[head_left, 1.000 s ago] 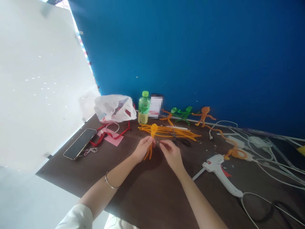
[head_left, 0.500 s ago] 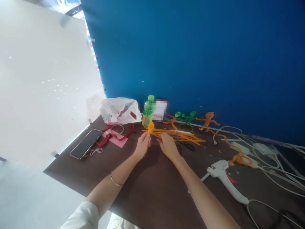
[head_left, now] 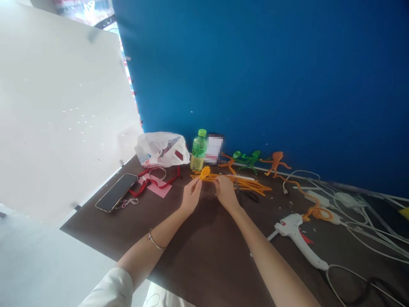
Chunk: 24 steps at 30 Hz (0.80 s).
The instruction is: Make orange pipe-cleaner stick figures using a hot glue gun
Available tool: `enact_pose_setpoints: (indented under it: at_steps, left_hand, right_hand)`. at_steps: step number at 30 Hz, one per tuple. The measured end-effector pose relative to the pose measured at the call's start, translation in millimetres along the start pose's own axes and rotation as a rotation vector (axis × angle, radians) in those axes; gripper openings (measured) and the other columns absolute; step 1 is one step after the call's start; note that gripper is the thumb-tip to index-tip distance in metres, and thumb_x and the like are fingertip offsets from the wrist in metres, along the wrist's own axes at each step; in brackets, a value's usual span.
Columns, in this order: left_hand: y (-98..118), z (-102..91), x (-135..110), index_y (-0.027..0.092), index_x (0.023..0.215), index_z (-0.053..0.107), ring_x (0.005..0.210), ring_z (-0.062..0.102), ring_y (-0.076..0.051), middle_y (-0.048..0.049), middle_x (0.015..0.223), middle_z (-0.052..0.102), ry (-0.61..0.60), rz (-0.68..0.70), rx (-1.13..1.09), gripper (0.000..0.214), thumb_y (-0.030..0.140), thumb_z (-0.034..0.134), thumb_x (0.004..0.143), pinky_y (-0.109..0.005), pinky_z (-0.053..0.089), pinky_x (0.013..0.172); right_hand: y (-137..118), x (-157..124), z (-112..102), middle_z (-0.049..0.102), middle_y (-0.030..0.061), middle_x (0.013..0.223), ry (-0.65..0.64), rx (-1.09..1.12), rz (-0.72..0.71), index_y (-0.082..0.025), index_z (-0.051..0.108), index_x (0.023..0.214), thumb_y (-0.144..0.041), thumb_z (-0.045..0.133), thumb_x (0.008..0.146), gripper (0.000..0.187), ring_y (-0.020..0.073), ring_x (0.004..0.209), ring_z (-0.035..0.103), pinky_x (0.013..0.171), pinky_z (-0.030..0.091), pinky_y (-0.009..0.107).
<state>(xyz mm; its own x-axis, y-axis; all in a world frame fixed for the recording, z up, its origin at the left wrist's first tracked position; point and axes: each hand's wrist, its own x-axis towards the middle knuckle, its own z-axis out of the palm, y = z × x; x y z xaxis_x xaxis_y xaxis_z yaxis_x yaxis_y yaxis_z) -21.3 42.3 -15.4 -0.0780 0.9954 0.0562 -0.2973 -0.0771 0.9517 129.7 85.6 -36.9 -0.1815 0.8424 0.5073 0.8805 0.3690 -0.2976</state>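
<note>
place: craft workbench | signs: hot glue gun, pipe cleaners

A deep blue wall fills 12 o'clock, and a dark brown surface spreads at 6 o'clock. Near the centre lie bright orange pipe cleaners. At 3 o'clock stand a green pipe-cleaner figure and an orange pipe-cleaner figure. At 8 o'clock, a red ribbon crosses pink paper. At 4 o'clock, a white glue gun carries a red tab.
</note>
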Motion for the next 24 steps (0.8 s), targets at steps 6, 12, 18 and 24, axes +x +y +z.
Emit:
enact_pose_setpoints:
  at_steps: [6,12,18,24]
  left_hand:
    - [-1,2.5,-5,0.018,0.098,0.066,0.071,0.046,-0.015,-0.0018,0.074,0.055,0.007,0.208,0.129,0.030,0.035,0.059,0.074,-0.025,0.037,0.067]
    - [0,6.0,-14,0.018,0.080,0.068,0.062,0.037,-0.012,0.0012,0.063,0.042,-0.097,0.219,0.174,0.025,0.040,0.057,0.075,-0.023,0.033,0.061]
    - [0,11.7,-14,0.014,0.054,0.052,0.053,0.031,-0.007,0.0024,0.057,0.037,-0.062,0.092,0.026,0.040,0.048,0.055,0.075,-0.021,0.026,0.049]
    - [6,12.8,-9,0.013,0.060,0.049,0.043,0.022,-0.001,0.0051,0.055,0.039,-0.065,-0.142,-0.365,0.037,0.045,0.065,0.067,-0.018,0.016,0.040]
  right_hand:
    - [-23,-33,-33,0.063,0.0073,0.073,0.139,0.069,-0.126,-0.018,0.062,0.100,-0.029,0.036,0.091,0.030,0.0188,0.070,0.058,0.067,0.039,0.029]
    - [-37,-41,-37,0.065,0.0067,0.069,0.237,0.016,-0.169,-0.016,0.064,0.096,-0.026,0.041,0.090,0.026,0.0161,0.061,0.058,0.061,0.038,0.026]
    - [-37,-37,-41,0.058,0.0053,0.059,0.216,-0.103,-0.224,-0.017,0.066,0.095,-0.028,0.039,0.090,0.029,0.0158,0.057,0.054,0.056,0.032,0.028]
    - [-39,-23,-54,0.057,0.0038,0.059,0.137,-0.166,-0.359,-0.021,0.065,0.095,-0.028,0.040,0.091,0.026,0.0138,0.056,0.050,0.055,0.026,0.030]
